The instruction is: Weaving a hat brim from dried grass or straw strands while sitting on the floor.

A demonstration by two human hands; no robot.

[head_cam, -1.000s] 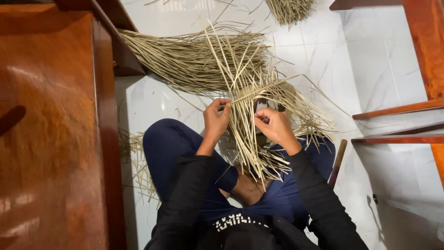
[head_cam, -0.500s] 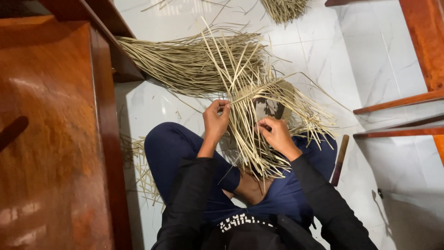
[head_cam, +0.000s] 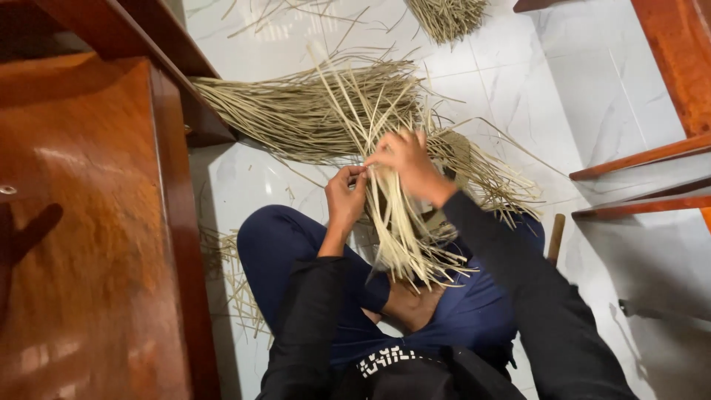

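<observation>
Hands over the lap, both in pale reed strips (head_cam: pixel 400 230). Left hand (head_cam: pixel 345 198) pinches a few strands at fingertips, fingers curled narrow. Right hand (head_cam: pixel 406 164) grips a bunch higher up, fingers closed round it. Strips fan down across blue trousers (head_cam: pixel 281 244). Bigger reed bundle (head_cam: pixel 296 111) lies on white tiled floor (head_cam: pixel 578 81), beside the wooden cabinet (head_cam: pixel 81 222) edge.

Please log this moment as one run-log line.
left hand: pinching straw strips | right hand: gripping strips higher | strips over lap
</observation>
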